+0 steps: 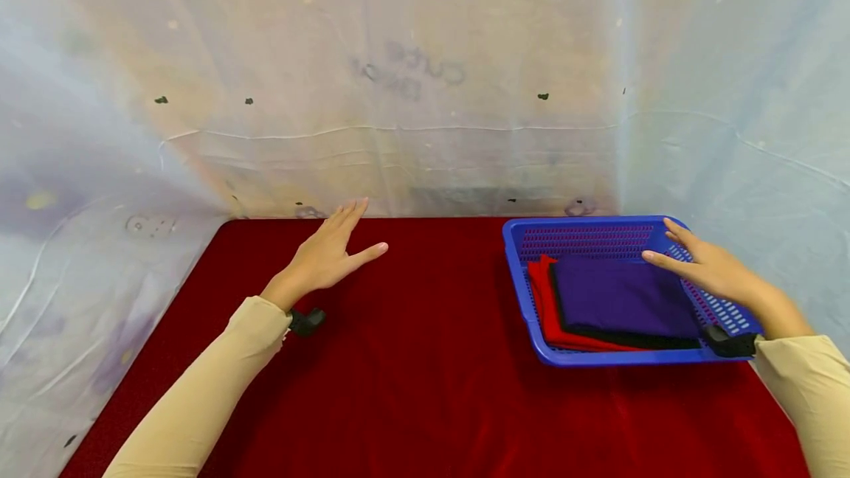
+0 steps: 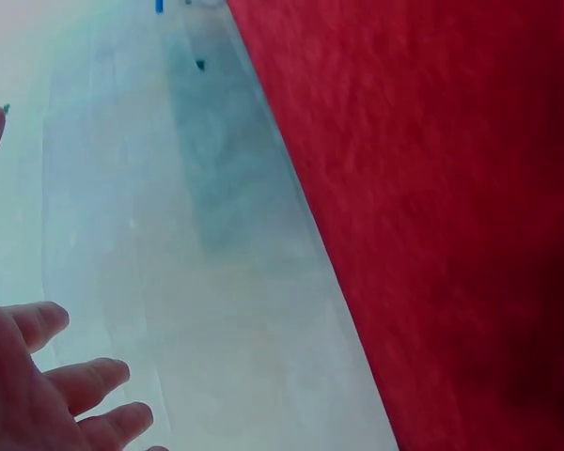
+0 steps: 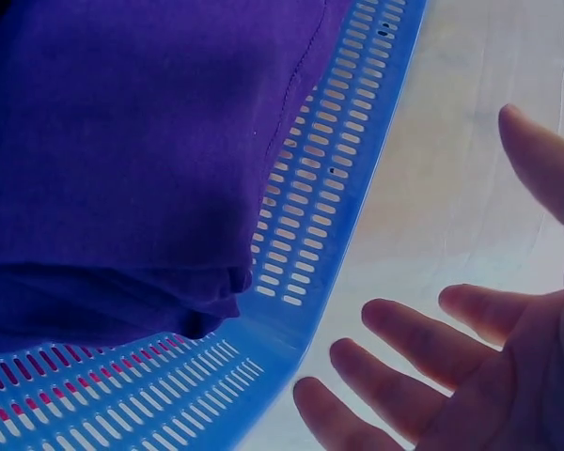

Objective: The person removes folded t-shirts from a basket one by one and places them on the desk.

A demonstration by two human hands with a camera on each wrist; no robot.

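Folded cloths lie stacked in a blue perforated basket [image 1: 521,260] at the right side of the table [image 1: 425,375], which is covered in red fabric. A purple cloth [image 1: 620,295] sits on top, a black cloth [image 1: 637,338] shows as a thin edge beneath it, and a red cloth [image 1: 541,301] sticks out at the left underneath. No label shows on the basket or the cloths. Faint dark lettering [image 1: 415,72] shows through the translucent plastic sheet [image 1: 265,94] behind the table, too blurred to read.

The right hand [image 1: 707,265] hovers over the basket's far right corner, fingers straight and spread, grasping nothing; whether it touches the rim cannot be told. The left hand [image 1: 328,251] is held flat and released over the table's far left part, fingers extended toward the sheet, holding nothing. Both arms wear beige sleeves [image 1: 199,397].
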